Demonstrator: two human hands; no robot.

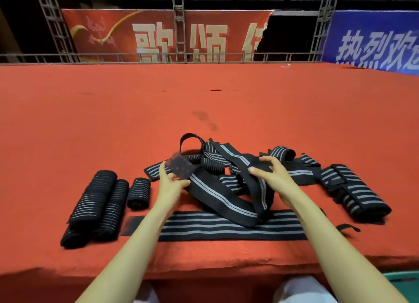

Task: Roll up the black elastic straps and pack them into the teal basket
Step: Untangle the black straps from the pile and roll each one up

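A tangle of black elastic straps with grey stripes (217, 166) lies on the red table (204, 103) in front of me. My left hand (171, 182) pinches the velcro end of one long strap (226, 198), lifted off the table. My right hand (272, 175) grips the same strap further along. Three rolled straps (99, 202) lie side by side at the left. A flat strap (226, 225) stretches along the near edge. More bundled straps (353, 191) sit at the right. A corner of the teal basket (403, 280) shows at the bottom right, below the table edge.
The red cloth runs far back to a metal truss railing (179, 57) with red and blue banners. The table's front edge (204, 271) is close to my body. My knees in light trousers (297, 289) show under it.
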